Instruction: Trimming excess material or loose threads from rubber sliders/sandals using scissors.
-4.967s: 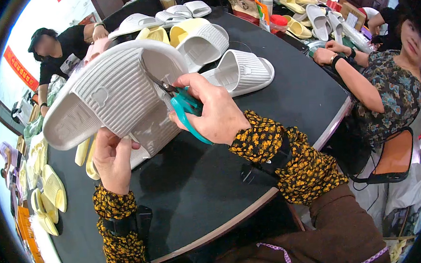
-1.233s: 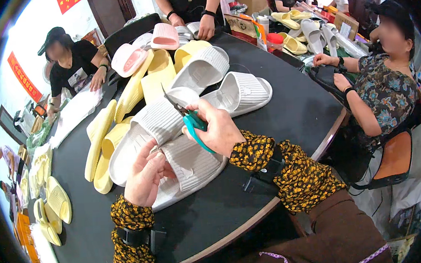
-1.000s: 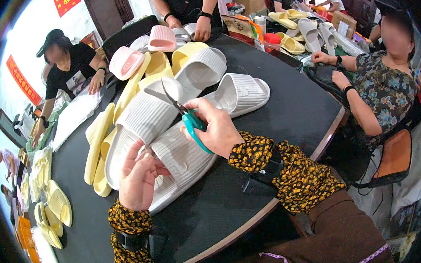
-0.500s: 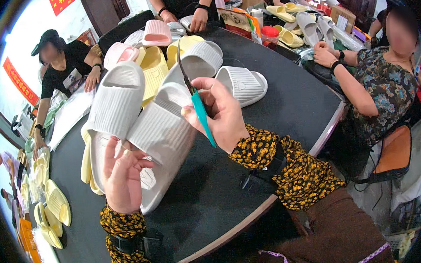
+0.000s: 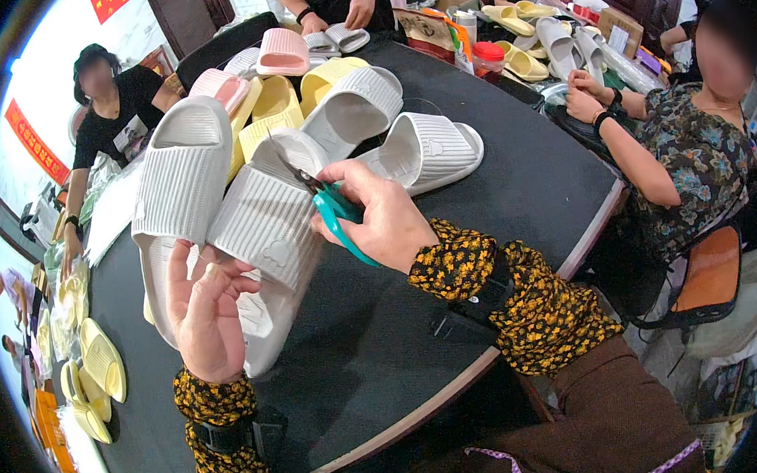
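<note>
My left hand point(image 5: 205, 309) holds up a pair of white ribbed slide sandals point(image 5: 221, 220) by their heels, straps facing me. My right hand point(image 5: 386, 219) grips a small pair of teal-handled snips point(image 5: 329, 203), whose blades point at the strap of the right sandal of the pair. Both wrists wear yellow-and-black patterned sleeves. The black round table point(image 5: 480, 196) lies under the sandals.
More slides lie on the table: white ones point(image 5: 425, 151), yellow ones point(image 5: 275, 104) and pink ones point(image 5: 280, 52). A person at the right point(image 5: 677, 157), one at the left point(image 5: 111, 123) and one at the far edge point(image 5: 338, 0) work there. Yellow slides point(image 5: 92, 375) pile up at lower left.
The pair of white sandals has come up from lying on the table into my left hand. My right hand has stayed on the snips at the strap.
</note>
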`<state>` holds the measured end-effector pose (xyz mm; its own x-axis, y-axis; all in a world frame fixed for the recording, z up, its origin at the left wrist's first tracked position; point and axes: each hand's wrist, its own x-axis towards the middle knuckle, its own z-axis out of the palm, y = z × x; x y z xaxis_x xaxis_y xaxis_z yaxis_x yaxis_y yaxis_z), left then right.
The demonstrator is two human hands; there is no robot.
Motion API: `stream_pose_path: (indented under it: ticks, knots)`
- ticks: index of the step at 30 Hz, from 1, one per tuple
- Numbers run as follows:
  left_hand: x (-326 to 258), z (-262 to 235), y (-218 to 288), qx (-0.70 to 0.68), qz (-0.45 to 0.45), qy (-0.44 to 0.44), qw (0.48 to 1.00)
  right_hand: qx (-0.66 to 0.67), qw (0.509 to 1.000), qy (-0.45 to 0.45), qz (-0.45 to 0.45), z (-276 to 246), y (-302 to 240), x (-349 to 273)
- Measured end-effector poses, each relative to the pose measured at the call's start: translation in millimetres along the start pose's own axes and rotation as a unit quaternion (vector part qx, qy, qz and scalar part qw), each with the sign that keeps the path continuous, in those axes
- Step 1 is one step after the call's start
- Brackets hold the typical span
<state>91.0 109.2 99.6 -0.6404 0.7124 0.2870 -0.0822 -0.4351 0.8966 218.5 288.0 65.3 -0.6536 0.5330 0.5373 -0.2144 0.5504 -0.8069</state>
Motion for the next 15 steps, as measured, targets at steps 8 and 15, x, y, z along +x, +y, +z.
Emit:
stream_pose_path:
  ticks: [8,15]
  knots:
    - [4,0,-1,0.015,0.009,0.006,1.0,-0.118,0.992,-0.021,0.041,-6,-3,-2]
    - [7,-7,-3,0.048,0.013,0.026,0.998,-0.169,0.983,-0.064,0.038,-10,-4,1]
